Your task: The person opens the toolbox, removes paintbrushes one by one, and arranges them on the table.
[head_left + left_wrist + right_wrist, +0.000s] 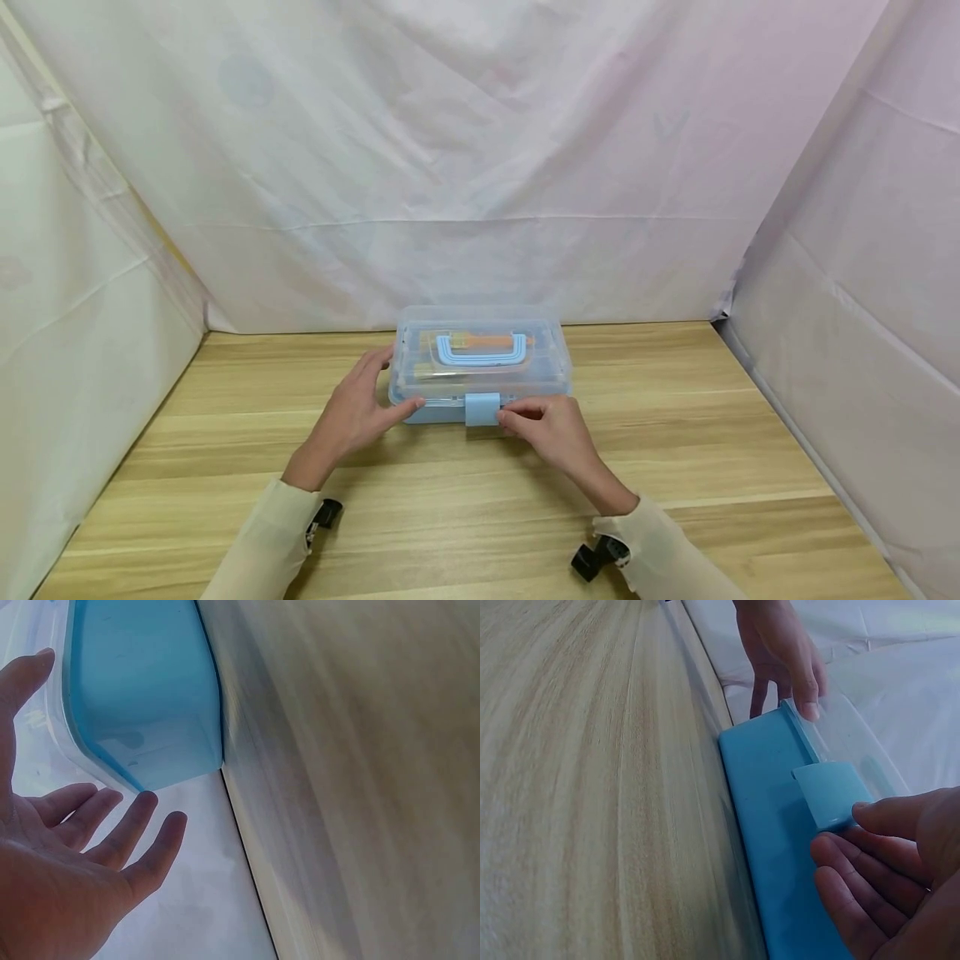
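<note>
A plastic storage box [442,414] with a light blue base and a clear lid [480,312] stands toward the back of the table. Its blue carry handle [482,359] lies flat on the lid, and a brush with an orange handle [491,341] shows through from inside. With thumb and fingers, my right hand [551,429] pinches the side edge of the blue front latch [832,795]. My left hand [352,412] is spread at the box's left end, thumb at the lid's front rim and the other fingers toward the back left corner.
The box stands on a wood-grain table [450,517]. Pale cloth [480,167] hangs behind it, with more cloth on both sides. Each sleeve carries a small black wrist camera [597,557].
</note>
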`<action>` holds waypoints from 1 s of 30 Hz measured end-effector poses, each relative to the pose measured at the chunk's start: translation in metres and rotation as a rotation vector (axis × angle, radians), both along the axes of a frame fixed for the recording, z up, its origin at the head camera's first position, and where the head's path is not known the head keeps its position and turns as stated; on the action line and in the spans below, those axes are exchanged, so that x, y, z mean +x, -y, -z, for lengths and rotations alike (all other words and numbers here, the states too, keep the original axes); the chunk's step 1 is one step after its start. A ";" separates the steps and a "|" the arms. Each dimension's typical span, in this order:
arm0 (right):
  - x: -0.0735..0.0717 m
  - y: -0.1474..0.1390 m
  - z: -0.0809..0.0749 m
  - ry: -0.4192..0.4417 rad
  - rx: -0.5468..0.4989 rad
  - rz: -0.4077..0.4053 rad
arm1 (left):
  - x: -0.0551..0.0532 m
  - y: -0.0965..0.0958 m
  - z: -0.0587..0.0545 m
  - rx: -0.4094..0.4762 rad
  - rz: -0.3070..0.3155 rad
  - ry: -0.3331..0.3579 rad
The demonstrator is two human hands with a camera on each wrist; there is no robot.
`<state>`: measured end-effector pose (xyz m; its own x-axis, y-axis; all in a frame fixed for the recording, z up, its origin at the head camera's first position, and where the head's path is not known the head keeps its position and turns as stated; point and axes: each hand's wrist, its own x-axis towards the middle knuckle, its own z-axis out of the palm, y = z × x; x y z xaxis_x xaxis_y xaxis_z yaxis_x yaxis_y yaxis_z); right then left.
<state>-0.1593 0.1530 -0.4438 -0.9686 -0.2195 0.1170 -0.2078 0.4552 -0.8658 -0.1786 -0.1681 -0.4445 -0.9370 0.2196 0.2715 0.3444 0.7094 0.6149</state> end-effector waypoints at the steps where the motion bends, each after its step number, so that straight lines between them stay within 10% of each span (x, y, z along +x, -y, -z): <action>1: 0.000 0.000 0.000 -0.010 0.007 0.001 | 0.000 0.000 0.000 0.000 0.000 0.000; 30: -0.003 -0.004 0.003 -0.113 0.068 -0.093 | 0.001 -0.001 -0.003 0.000 -0.005 0.024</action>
<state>-0.1625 0.1574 -0.4469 -0.9251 -0.3192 0.2058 -0.3463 0.4863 -0.8022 -0.1775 -0.1671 -0.4411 -0.9446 0.2145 0.2485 0.3255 0.7111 0.6232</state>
